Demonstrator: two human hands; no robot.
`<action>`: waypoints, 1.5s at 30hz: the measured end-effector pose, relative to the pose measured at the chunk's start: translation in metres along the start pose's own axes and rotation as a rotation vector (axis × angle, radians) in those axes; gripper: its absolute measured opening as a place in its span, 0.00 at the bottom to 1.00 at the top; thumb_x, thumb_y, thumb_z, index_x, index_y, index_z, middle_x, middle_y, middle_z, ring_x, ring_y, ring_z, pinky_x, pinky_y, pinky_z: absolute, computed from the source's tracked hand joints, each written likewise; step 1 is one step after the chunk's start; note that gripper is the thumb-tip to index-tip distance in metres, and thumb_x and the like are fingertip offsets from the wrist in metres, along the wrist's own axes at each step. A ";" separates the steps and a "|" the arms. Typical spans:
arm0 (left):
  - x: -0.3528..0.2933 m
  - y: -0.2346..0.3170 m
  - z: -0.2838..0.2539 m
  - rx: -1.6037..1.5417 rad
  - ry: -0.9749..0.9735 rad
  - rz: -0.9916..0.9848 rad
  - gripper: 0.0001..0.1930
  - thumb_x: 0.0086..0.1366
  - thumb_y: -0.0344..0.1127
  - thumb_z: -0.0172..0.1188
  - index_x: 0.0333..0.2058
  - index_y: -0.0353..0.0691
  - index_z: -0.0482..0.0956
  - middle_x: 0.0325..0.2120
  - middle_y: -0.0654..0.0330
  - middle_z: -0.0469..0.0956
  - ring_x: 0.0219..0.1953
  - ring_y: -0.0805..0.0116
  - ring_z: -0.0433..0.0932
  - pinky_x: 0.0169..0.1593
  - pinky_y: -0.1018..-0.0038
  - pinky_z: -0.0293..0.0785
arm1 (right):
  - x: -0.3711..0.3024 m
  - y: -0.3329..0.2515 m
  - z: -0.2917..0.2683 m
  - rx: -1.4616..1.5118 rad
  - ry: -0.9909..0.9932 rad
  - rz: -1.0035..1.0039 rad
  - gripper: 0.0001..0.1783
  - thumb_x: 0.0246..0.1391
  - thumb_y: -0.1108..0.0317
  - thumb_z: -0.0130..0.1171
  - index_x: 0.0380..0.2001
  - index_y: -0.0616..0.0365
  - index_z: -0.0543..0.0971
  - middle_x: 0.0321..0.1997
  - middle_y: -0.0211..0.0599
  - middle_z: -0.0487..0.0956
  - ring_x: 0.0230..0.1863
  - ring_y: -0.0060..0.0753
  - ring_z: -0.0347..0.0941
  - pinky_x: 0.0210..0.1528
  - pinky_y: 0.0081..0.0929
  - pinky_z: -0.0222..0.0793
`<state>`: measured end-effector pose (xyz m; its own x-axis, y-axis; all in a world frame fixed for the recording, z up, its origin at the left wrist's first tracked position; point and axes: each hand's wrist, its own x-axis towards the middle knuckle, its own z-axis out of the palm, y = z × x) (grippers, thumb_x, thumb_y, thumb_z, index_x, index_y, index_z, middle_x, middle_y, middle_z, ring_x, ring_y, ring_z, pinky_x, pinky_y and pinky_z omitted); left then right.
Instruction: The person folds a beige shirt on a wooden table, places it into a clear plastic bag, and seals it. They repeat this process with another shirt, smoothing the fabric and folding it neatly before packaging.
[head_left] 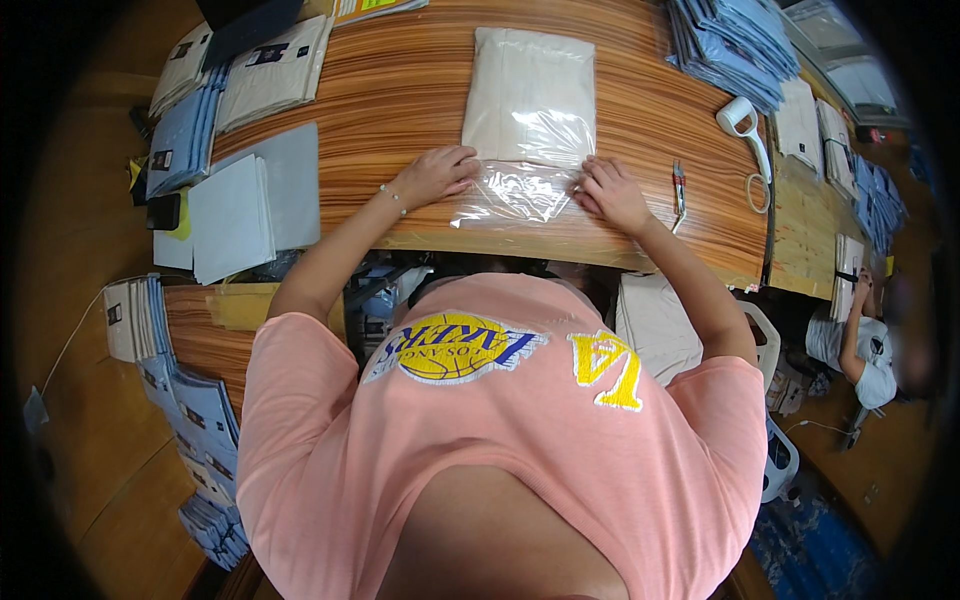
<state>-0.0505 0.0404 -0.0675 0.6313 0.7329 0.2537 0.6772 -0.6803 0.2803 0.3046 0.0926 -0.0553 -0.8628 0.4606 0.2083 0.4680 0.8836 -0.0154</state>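
Observation:
A folded cream garment (pixel 530 95) lies flat inside a clear plastic bag (pixel 525 192) on the wood-grain table. The bag's loose, shiny flap hangs toward me, past the garment's near edge. My left hand (pixel 440 174) rests at the flap's left edge, fingers curled on the plastic. At the right edge, my right hand (pixel 612 192) has its fingers bent and pressed on the flap, thumb side toward the bag. Both hands seem to pinch the film at its two sides, level with the garment's near end.
Bagged blue garments (pixel 730 45) are stacked at the far right. A white handheld scanner (pixel 738 118) and red-handled snips (pixel 679 190) lie right of the bag. White sheets (pixel 232 218) and bagged cream garments (pixel 275 75) are on the left. Another person (pixel 855 345) sits at far right.

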 end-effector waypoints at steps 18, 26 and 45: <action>0.056 -0.001 0.025 -0.289 0.543 -0.869 0.18 0.69 0.47 0.42 0.34 0.39 0.73 0.29 0.47 0.76 0.30 0.44 0.74 0.33 0.58 0.67 | 0.050 0.024 0.033 0.648 0.212 1.044 0.24 0.61 0.48 0.41 0.39 0.54 0.78 0.33 0.45 0.79 0.38 0.47 0.74 0.42 0.36 0.65; 0.067 0.001 0.024 -0.265 0.427 -1.019 0.18 0.69 0.48 0.41 0.31 0.40 0.71 0.26 0.47 0.76 0.30 0.43 0.74 0.32 0.56 0.68 | 0.055 0.030 0.034 0.691 0.142 1.160 0.24 0.58 0.45 0.42 0.46 0.47 0.77 0.43 0.49 0.78 0.48 0.53 0.72 0.50 0.40 0.64; 0.075 -0.014 0.020 -0.119 0.294 -0.952 0.11 0.63 0.42 0.53 0.42 0.46 0.73 0.26 0.52 0.78 0.30 0.49 0.77 0.34 0.61 0.71 | 0.091 0.006 0.020 0.239 0.108 1.261 0.12 0.51 0.61 0.53 0.39 0.49 0.74 0.30 0.42 0.79 0.36 0.49 0.76 0.36 0.46 0.69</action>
<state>-0.0046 0.1047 -0.0705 -0.2829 0.9549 0.0898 0.7993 0.1830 0.5724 0.2247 0.1414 -0.0559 0.1733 0.9849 -0.0007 0.8892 -0.1568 -0.4298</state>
